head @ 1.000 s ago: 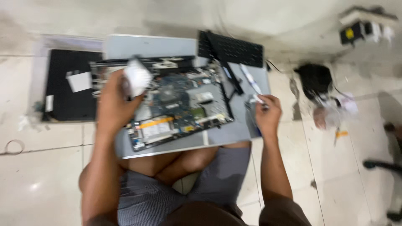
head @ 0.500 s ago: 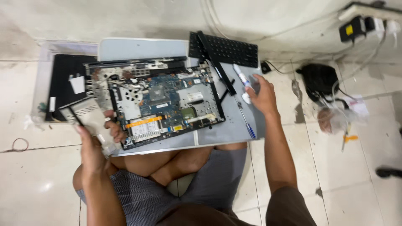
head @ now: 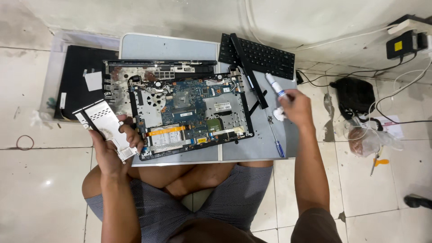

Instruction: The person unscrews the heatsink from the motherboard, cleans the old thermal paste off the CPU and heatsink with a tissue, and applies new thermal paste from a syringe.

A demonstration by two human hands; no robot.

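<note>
We sit cross-legged on the tiled floor with a low grey table (head: pixel 171 47) over our lap. Our left forearm reaches up along the near left side, and our left hand (head: pixel 110 150) is closed around a flat silver drive caddy (head: pixel 105 128), fingers curled over its right edge. The caddy is tilted, its far end pointing up and left, and it hangs over the table's near left corner, just left of the opened laptop base (head: pixel 180 110).

Our right arm stretches up the right side of the table. Our right hand (head: pixel 294 108) is closed on a white pen-like tube with a blue band (head: pixel 275 86), which points far and left; a small white wad sits under the fingers. The hand hovers over the bare right part of the table, just right of the laptop base.

A blue-handled screwdriver (head: pixel 274 135) lies on the table near that hand. A black keyboard (head: pixel 258 56) rests at the far right edge.
</note>
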